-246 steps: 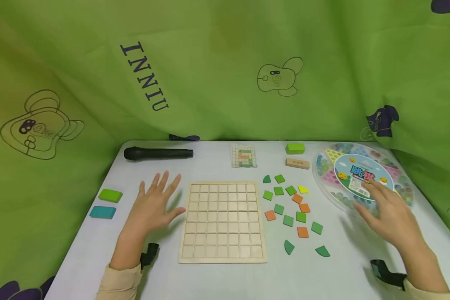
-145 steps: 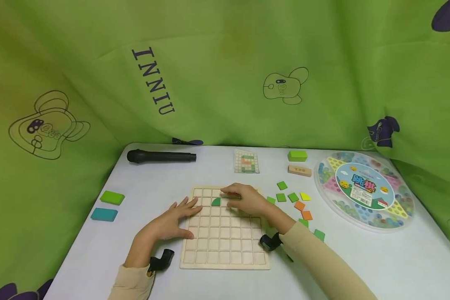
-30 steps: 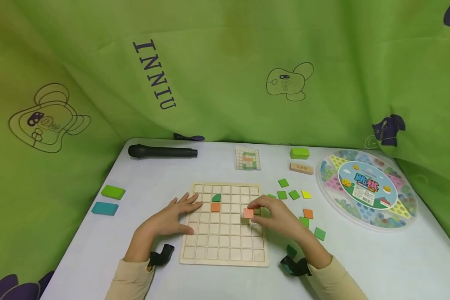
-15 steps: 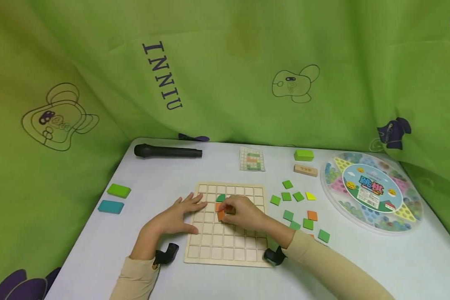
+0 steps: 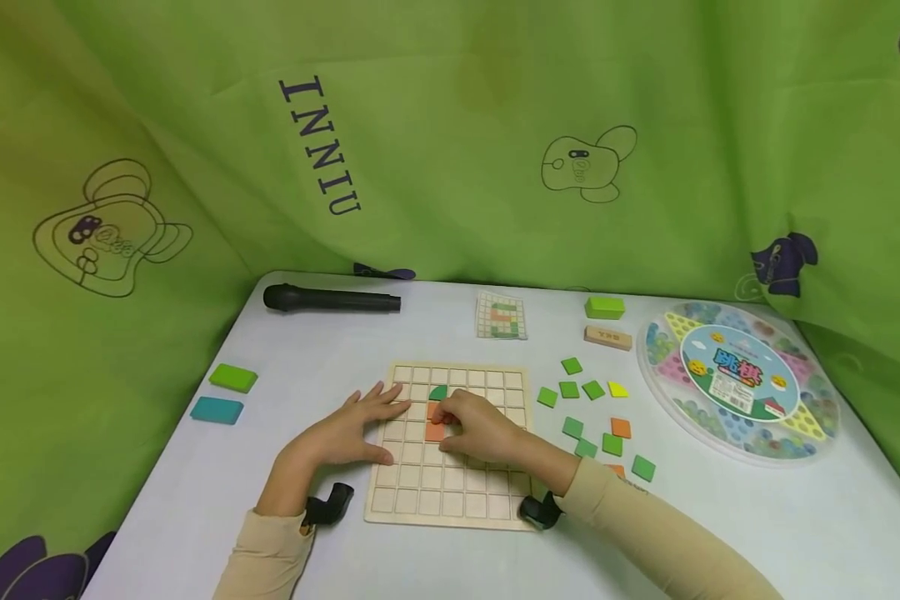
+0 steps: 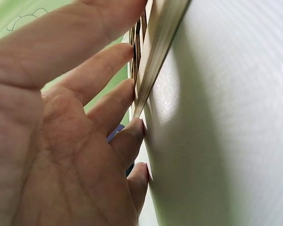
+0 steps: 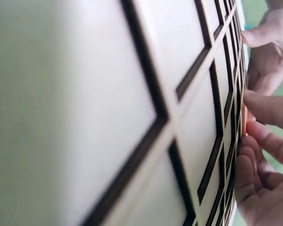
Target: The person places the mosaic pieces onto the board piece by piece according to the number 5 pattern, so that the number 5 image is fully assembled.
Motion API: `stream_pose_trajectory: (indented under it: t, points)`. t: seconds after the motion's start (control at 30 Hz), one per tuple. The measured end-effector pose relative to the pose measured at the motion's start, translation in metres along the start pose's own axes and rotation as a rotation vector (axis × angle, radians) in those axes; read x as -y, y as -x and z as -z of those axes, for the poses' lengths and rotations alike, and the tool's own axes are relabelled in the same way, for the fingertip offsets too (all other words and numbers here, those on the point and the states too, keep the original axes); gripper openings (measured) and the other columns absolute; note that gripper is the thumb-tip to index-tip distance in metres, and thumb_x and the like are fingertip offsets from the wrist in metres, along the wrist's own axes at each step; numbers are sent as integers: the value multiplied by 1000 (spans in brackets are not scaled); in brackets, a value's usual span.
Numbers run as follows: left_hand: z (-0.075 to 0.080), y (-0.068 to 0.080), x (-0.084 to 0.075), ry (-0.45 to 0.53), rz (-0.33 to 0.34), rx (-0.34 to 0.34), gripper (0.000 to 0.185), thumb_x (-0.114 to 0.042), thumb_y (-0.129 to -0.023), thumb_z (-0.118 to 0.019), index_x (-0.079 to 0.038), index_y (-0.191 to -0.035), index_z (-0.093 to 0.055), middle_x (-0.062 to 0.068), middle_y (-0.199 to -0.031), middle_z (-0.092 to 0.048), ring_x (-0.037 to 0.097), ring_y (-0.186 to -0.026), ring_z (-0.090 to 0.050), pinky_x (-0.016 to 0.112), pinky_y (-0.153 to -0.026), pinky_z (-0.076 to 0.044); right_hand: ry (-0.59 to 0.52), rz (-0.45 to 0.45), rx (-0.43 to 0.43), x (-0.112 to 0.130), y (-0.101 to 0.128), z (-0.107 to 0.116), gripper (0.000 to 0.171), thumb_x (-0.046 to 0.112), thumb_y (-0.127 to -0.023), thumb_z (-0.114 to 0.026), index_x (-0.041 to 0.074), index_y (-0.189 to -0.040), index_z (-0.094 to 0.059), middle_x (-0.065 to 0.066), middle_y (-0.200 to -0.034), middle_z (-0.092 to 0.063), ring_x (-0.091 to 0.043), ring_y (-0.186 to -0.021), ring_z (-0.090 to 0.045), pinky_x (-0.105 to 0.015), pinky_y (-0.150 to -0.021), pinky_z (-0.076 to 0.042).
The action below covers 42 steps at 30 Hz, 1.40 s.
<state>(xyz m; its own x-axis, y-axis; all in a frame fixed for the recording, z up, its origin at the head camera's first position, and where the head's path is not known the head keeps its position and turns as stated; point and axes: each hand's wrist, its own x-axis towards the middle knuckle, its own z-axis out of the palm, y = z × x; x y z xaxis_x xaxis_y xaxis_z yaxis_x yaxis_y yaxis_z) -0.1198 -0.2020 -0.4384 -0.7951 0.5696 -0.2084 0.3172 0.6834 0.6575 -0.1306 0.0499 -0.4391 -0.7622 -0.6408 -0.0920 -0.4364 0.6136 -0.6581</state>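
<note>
A wooden grid board [image 5: 450, 504] lies in front of me. My left hand [image 5: 341, 435] rests on its left edge with fingers spread; in the left wrist view, fingertips [image 6: 127, 87] touch the board's side and the table. My right hand [image 5: 483, 429] pinches an orange square tile [image 5: 434, 432] low over a cell, thumb and forefinger at its edges. In the right wrist view a thin side of the orange tile [image 7: 245, 117] shows between them. Just behind it sit another orange tile [image 5: 431, 409], partly covered by fingers, and a green quarter-circle piece [image 5: 438, 392].
Right of the board lie several green tiles [image 5: 612, 444], orange tiles [image 5: 621, 427] and a yellow quarter-circle [image 5: 617, 389]. Farther back are a pattern card [image 5: 501, 317], wooden blocks [image 5: 607, 337], a round game box [image 5: 810, 383] and a microphone [image 5: 330, 299]. Two blocks [image 5: 217, 409] lie left.
Both hands came onto the board from its sides. A green quarter-circle and an orange tile were set on it. The right hand then carried a second orange tile left and lowered it.
</note>
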Motion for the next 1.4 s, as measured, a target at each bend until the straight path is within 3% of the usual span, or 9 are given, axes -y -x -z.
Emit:
stream_pose_trajectory:
  t: [0.17, 0.37, 0.63, 0.87, 1.1, 1.23, 1.4]
  points:
    - [0, -1, 0, -1, 0, 4, 80, -30, -74, -78, -14, -144, -42, 8, -158, -21, 36, -146, -6, 58, -117, -1, -66, 0, -23, -4, 11, 6, 34, 19, -82, -74, 10, -112, -63, 0, -108, -62, -13, -100, -58, -29, -89, -50]
    - [0, -1, 0, 1, 10, 5, 82, -29, -74, -79, -13, -144, -41, 9, -158, -21, 36, -146, -6, 58, -116, 0, -173, -32, -151, -20, 46, 25, 41, 17, -84, -71, 7, -122, -60, -4, -118, -63, -20, -107, -59, -37, -91, -51]
    - [0, -2, 1, 12, 9, 4, 82, -28, -73, -79, -14, -145, -41, 7, -158, -20, 35, -146, -5, 57, -117, 1, -114, -147, -365, -64, 115, 54, 41, 16, -83, -73, 6, -121, -61, -5, -119, -65, -25, -108, -60, -47, -91, -51]
    - [-2, -2, 2, 20, 25, 0, 83, -28, -73, -80, -16, -145, -41, 4, -158, -19, 33, -147, -5, 57, -117, 0, -60, -297, -427, -105, 164, 79, 41, 18, -88, -67, 4, -125, -58, -13, -121, -63, -32, -110, -58, -51, -94, -48]
    - [-2, 0, 2, 52, 40, 2, 83, -30, -73, -79, -17, -145, -41, 4, -159, -19, 34, -147, -5, 59, -116, 0, -65, -370, -346, -128, 176, 85, 34, 10, -87, -66, 3, -120, -61, -15, -118, -62, -34, -108, -59, -42, -88, -52]
    - [-3, -1, 3, 42, 37, -3, 83, -32, -73, -79, -18, -145, -41, 2, -159, -19, 33, -147, -5, 58, -116, 0, 14, -380, -374, -136, 175, 80, 27, 6, -84, -67, 5, -111, -66, -10, -107, -62, -27, -99, -60, -36, -82, -53]
    - [-2, -2, 2, 35, 30, -4, 83, -30, -72, -79, -18, -145, -41, 3, -158, -19, 32, -147, -5, 57, -117, 0, 85, -395, -402, -132, 173, 79, 24, 5, -84, -65, 3, -108, -64, -10, -101, -63, -27, -94, -61, -43, -80, -53]
